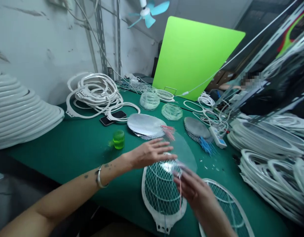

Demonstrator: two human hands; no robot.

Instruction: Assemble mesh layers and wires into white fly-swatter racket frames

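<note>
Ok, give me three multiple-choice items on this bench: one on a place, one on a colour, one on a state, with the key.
1. Where does the black phone lie?
A. On the power strip
B. On the green table, against a white loop frame
C. Inside the green cup

2. What colour are the wires fanning from the grey mesh stack?
A. Blue
B. Yellow
C. Black

3. How does the left hand stand above the mesh racket frame?
A. Clenched in a fist
B. Gripping a phone
C. Open, fingers extended

Key:
1. B: the phone sits on the table with the loop frame over its end.
2. A: blue strands spread below the stack.
3. C: the fingers show straight and apart.
</note>
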